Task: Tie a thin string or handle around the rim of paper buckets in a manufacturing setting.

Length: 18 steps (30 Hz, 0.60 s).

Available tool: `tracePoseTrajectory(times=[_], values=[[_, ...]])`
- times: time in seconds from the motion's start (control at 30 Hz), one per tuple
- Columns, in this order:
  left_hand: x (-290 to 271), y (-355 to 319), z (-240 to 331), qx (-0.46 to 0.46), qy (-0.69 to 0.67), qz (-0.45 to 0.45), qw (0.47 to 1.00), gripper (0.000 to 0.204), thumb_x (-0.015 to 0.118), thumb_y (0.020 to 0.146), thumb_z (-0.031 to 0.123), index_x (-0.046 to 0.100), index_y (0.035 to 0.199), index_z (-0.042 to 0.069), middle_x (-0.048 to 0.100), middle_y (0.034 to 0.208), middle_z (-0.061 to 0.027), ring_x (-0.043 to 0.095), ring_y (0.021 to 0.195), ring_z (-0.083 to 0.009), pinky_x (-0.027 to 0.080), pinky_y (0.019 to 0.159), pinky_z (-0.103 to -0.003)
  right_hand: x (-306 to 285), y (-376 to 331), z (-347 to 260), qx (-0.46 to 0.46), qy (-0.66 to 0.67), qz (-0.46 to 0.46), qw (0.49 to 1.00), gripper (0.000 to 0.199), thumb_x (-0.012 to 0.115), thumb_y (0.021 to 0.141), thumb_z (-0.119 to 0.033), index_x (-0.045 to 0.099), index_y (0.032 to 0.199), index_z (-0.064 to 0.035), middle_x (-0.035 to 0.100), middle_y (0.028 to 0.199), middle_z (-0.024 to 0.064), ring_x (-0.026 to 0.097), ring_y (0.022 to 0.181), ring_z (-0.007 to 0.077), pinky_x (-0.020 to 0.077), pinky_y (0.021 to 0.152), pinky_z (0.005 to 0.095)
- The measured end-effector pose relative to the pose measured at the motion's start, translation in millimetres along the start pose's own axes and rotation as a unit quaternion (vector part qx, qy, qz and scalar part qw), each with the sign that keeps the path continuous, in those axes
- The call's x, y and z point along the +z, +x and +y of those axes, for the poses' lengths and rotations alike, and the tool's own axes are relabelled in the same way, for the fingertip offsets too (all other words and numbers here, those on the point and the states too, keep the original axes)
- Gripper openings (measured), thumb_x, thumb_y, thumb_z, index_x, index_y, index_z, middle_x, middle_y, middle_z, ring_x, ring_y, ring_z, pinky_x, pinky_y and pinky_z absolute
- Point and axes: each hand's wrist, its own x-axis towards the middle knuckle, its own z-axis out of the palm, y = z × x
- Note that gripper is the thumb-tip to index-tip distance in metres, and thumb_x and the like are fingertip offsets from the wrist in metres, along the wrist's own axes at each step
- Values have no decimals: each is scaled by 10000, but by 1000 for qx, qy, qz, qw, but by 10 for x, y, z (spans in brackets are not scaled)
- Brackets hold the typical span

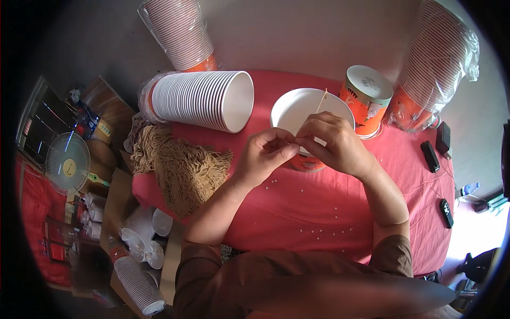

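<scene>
A white-lined paper bucket (pixel 289 106) with an orange outside stands on the red-covered table, partly behind my hands. A thin tan cord (pixel 322 101) runs from near the bucket's far rim down to my right hand (pixel 336 139), whose fingers are pinched together on it. My left hand (pixel 267 157) is closed in a pinch too, its fingertips meeting those of the right in front of the bucket's near rim. What lies between the left fingertips is hidden. To the left, a heap of tan cords (pixel 183 167) lies on the cloth, close to my left forearm.
A nested stack of paper buckets (pixel 204 101) lies on its side at the left. Behind the right hand stands an upside-down orange bucket (pixel 366 101). Wrapped bucket stacks (pixel 438 64) rise at the back. Small white bits (pixel 336 217) dot the red cloth (pixel 281 212); a black remote (pixel 446 213) lies right.
</scene>
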Motion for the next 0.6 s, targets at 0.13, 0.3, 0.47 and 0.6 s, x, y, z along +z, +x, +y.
tracePoseTrajectory(times=[0.13, 0.3, 0.47, 0.6], values=[[-4, -18, -24, 7, 54, 12, 998, 135, 702, 915, 73, 647, 1014, -1, 643, 783, 17, 579, 722, -19, 466, 615, -188, 14, 0, 6, -2, 0, -4, 1000, 88, 728, 815, -62, 655, 859, -43, 672, 819, 75, 655, 794, 270, 511, 697, 388], [-13, -35, -37, 49, 136, 15, 989, 89, 681, 905, 45, 636, 975, 13, 639, 772, 34, 558, 671, -6, 439, 578, -180, 21, -13, 3, 37, 18, -21, 999, 116, 725, 820, -69, 640, 890, -33, 666, 812, 93, 649, 787, 279, 508, 703, 394], [37, -35, -16, 100, 172, 42, 979, 103, 655, 855, 17, 613, 947, 2, 627, 726, 13, 546, 621, -19, 432, 538, -205, 33, -7, -12, 30, 33, -34, 998, 129, 711, 833, -75, 630, 918, -20, 665, 816, 108, 646, 791, 293, 507, 714, 401], [52, -40, 3, 138, 259, 50, 955, 123, 648, 822, 26, 588, 923, -7, 619, 693, -33, 577, 596, -60, 451, 523, -235, 53, -17, -3, 35, 43, -43, 998, 129, 704, 844, -87, 628, 921, -16, 666, 831, 117, 647, 805, 296, 506, 719, 406]])
